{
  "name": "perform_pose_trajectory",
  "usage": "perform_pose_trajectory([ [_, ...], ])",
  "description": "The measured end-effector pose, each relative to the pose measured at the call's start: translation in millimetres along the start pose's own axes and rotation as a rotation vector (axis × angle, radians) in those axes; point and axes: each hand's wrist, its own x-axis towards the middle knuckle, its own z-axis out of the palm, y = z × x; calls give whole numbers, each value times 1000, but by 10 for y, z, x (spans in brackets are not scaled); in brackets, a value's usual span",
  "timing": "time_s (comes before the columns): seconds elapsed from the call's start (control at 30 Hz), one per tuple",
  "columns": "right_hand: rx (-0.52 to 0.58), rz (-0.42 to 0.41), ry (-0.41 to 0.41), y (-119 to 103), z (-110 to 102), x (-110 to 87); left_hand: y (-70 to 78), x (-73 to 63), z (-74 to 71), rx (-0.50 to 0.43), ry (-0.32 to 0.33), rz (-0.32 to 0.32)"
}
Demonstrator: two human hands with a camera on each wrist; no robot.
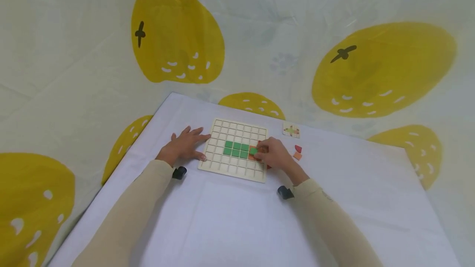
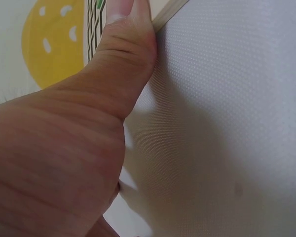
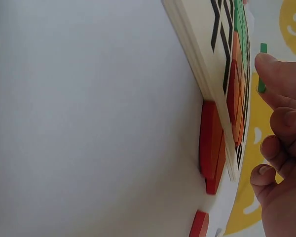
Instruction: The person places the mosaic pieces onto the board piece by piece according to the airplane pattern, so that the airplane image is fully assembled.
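Observation:
A pale wooden grid board (image 1: 231,171) lies on the white-covered table, with several green square tiles (image 1: 236,151) in its middle. Orange and red tiles (image 3: 235,74) sit at the board's right side, partly hidden in the head view. My right hand (image 1: 276,154) pinches a green tile (image 3: 263,47) between thumb and forefinger, raised off the board in the right wrist view. The left hand (image 1: 182,146), fingers spread, rests at the board's left edge; its thumb (image 2: 130,34) touches the board's near-left part.
Right of the board lie a loose red piece (image 1: 298,148) and an orange piece (image 1: 297,156). More red and orange pieces (image 3: 207,140) lie against the board's right edge. A small pattern card (image 1: 291,129) is at the back. Behind the table hangs a fruit-printed cloth (image 1: 259,44).

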Motion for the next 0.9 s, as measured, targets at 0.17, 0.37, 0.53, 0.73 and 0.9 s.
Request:
perform_pose_trajectory([
  [0.17,-5,-62,2,-45,63,26,17,-11,-2,-14,2,-5],
  [0.37,-14,-77,8,-123,110,39,-9,12,12,-15,-1,-12],
  [0.53,-30,-84,-1,-203,139,67,-17,-4,2,-24,15,-4],
  [0.73,-12,-83,-6,-281,190,88,-21,-12,3,-18,15,0],
  [0.9,-23,-93,1,-303,241,89,-1,-7,19,-20,16,12],
])
